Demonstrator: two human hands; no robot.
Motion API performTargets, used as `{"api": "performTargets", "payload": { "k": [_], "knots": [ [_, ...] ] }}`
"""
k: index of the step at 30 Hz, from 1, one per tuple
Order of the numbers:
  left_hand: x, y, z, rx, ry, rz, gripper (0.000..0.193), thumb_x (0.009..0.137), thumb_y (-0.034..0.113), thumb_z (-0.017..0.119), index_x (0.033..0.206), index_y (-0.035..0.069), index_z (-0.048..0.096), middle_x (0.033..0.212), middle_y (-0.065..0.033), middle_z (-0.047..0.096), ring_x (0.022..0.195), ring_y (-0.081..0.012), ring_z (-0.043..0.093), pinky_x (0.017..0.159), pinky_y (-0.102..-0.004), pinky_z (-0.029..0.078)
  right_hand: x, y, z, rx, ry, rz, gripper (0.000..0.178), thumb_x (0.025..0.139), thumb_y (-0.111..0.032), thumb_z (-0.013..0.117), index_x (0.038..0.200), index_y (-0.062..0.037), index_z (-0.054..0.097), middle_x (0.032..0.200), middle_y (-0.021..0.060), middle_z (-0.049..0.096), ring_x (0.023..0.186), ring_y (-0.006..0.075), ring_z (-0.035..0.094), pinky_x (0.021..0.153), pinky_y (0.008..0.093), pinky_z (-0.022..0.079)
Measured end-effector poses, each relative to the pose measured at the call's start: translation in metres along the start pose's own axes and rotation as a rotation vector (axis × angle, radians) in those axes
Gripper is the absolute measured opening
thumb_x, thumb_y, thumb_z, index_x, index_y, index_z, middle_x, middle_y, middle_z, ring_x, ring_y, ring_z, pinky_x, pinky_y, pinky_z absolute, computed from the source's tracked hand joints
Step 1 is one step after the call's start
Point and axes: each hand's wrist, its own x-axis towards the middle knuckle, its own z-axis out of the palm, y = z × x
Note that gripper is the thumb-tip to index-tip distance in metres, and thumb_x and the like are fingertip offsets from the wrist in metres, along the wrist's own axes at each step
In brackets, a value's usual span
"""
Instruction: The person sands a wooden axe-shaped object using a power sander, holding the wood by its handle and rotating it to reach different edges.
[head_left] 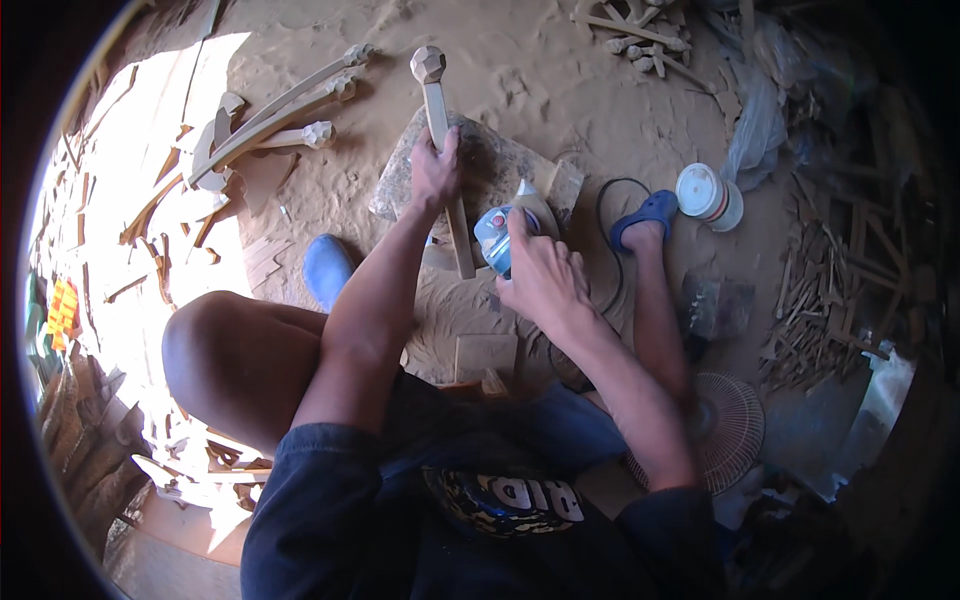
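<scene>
Wooden piece [434,108]: pale squared shaft, faceted knob, lying across the slab, gripped mid-length by the left hand [436,176]
Power tool [492,236]: smooth blue casing, gripped by the right hand [548,272], just right of the shaft
Slab [490,150]: mottled, straight-edged
Hidden: tool's underside; contact with the wood cannot be told
Edges: knob juts past slab's far side
Room: rippled dusty floor [540,70] beyond; dark cord [601,212] curls at right

Left arm [375,290] outstretched, left grip [436,172] curled; right forearm [632,370] angled inward, right grip [550,275] palm-down, index finger [517,228] forward.
</scene>
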Motion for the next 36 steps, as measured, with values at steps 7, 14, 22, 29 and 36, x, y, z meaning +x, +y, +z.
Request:
{"api": "performTargets", "payload": {
  "k": [7,14,22,29,36],
  "knots": [
    [-0.005,0.009,0.002,0.028,-0.005,-0.027,0.040,0.107,0.036,0.066,0.113,-0.003,0.065,0.080,-0.0072,0.065,0.072,-0.0154,0.060,0.067,-0.0362,0.050,0.010,0.006,-0.006,-0.134,0.035,-0.057,0.079,0.082,-0.018,0.090,0.144,-0.0047,0.042,0.104,0.0286,0.077,0.103,0.0466,0.077,0.088,0.0574,0.060],
    [-0.002,0.001,0.004,0.033,0.024,0.007,0.038,0.107,0.035,0.067,0.112,-0.002,0.065,0.078,-0.0066,0.064,0.070,-0.0153,0.059,0.065,-0.0364,0.050,0.022,0.024,-0.003,-0.252,0.074,-0.103,0.081,0.083,-0.019,0.089,0.148,-0.0087,0.042,0.100,0.0281,0.077,0.101,0.0449,0.078,0.085,0.0568,0.061],
    [0.000,0.001,-0.001,0.023,0.039,-0.019,0.037,0.108,0.034,0.066,0.109,-0.003,0.064,0.078,-0.0085,0.065,0.070,-0.0169,0.061,0.066,-0.0378,0.051,0.000,0.057,-0.010,-0.067,0.337,0.046,0.092,0.086,-0.028,0.084,0.162,-0.0112,0.034,0.100,0.0316,0.076,0.091,0.0526,0.075,0.084,0.0624,0.058],
    [0.001,-0.002,0.003,0.068,0.052,0.012,0.038,0.108,0.035,0.066,0.106,-0.003,0.063,0.076,-0.0107,0.065,0.069,-0.0190,0.063,0.065,-0.0400,0.051,-0.008,0.062,0.000,0.127,0.202,0.048,0.093,0.085,-0.028,0.082,0.162,-0.0096,0.033,0.100,0.0339,0.075,0.099,0.0546,0.073,0.089,0.0636,0.057],
    [-0.001,0.002,0.006,0.052,0.009,-0.001,0.039,0.108,0.037,0.065,0.104,-0.002,0.062,0.072,-0.0087,0.063,0.063,-0.0178,0.062,0.060,-0.0384,0.050,-0.006,0.037,0.003,0.068,0.062,-0.037,0.094,0.084,-0.026,0.080,0.163,-0.0082,0.032,0.110,0.0353,0.074,0.108,0.0555,0.072,0.097,0.0660,0.055]
  ]
}}
